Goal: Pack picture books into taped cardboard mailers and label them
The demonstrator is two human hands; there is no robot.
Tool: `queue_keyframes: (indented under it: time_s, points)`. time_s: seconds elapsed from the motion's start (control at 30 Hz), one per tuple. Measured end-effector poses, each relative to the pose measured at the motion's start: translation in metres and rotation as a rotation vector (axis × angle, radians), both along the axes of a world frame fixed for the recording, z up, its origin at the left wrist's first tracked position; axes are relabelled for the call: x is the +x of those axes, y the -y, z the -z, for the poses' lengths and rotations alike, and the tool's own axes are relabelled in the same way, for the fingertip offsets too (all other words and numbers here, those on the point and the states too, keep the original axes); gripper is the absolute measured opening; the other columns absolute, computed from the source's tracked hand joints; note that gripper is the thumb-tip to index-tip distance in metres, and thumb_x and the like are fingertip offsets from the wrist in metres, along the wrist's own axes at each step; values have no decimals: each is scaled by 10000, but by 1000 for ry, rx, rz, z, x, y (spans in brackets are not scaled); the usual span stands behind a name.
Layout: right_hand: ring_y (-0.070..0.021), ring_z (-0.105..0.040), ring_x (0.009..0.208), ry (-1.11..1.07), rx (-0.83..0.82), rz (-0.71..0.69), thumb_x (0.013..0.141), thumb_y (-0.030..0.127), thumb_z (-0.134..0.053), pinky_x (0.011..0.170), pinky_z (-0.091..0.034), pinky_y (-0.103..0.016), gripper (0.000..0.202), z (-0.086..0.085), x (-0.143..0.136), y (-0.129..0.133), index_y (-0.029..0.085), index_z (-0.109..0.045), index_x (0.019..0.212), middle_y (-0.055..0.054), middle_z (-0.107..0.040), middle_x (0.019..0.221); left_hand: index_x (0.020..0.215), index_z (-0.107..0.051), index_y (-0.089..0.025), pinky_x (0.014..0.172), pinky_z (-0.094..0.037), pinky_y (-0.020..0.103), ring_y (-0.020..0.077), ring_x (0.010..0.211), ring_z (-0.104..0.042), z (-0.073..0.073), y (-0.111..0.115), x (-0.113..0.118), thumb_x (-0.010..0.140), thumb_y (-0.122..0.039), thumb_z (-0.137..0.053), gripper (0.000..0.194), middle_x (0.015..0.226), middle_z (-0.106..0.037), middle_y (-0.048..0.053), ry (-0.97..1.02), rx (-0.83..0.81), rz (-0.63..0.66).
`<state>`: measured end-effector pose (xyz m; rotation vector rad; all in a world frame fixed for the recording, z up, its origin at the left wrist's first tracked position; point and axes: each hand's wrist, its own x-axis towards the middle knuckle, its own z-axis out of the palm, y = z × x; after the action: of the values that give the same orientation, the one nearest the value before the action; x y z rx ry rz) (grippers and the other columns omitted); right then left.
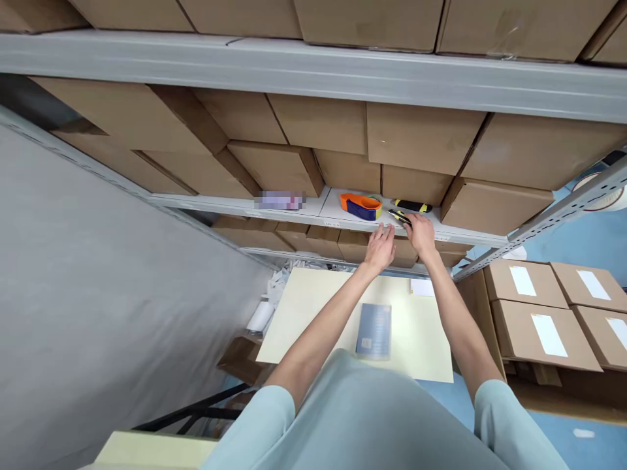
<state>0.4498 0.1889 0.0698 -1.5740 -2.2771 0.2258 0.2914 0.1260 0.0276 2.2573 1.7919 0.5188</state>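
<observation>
Shelving [274, 73] holds cardboard boxes [424, 136]; right hand [422, 235] grips utility knife [399, 217].

A pale aqua top [382, 418], probably a T-shirt, has short plain sleeves [512, 418], leaving both forearms [326, 323] bare.

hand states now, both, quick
Left hand: open, fingers extended at the shelf edge, nothing visible held.
Right hand: closed, holding a utility knife.

The middle shelf [333, 203] carries stacked cardboard boxes [494, 205]; in front of some lie a blurred packet [280, 201], a looped orange-and-purple strap [361, 210] and a black-and-yellow tool [414, 206]. Below, a pale yellow tabletop [313, 313] bears a blue booklet [373, 331] and, near its far edge, a white sheet [421, 288].
</observation>
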Motion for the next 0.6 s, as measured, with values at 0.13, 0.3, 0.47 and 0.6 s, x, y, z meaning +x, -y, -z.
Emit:
queue_keyframes:
  time_s: [0.13, 0.3, 0.47, 0.6]
  points:
    - [-316, -588, 1278, 32, -30, -51, 1076, 171, -506, 1121, -419, -441, 432, 13, -1, -27, 121, -686, 1465, -186, -725, 1422, 1686, -424, -94, 1349, -327, 565, 400, 1686, -292, 7, -3, 6, 952, -196, -564, 754, 1787, -380, 178, -30, -20, -49]
    - [-333, -538, 1336, 8, 36, -83, 1075, 161, -452, 1163, -399, -494, 439, 26, -2, -40, 135, -714, 1426, -193, -688, 1462, 1715, -361, -87, 1372, -285, 543, 397, 1704, -238, 8, -5, 7, 935, -217, -608, 828, 1820, -311, 162, -19, -71, -41]
    - [-349, -470, 1470, -141, 148, -23, 1129, 244, -359, 1179, -403, -574, 456, 74, 11, -7, 213, -658, 1471, -176, -550, 1593, 1731, -299, -78, 1395, -219, 498, 345, 1717, -208, 64, 49, -14, 1045, -324, -551, 770, 1808, -333, 184, 77, -142, -132]
    - [-325, -529, 1425, -238, -51, 32, 1152, 318, -315, 1176, -435, -553, 452, 171, 31, 83, 206, -648, 1437, -186, -597, 1507, 1624, -503, -115, 1301, -387, 423, 316, 1527, -550, 143, 145, -37, 1089, -347, -536, 584, 1586, -637, 189, 133, -596, -408]
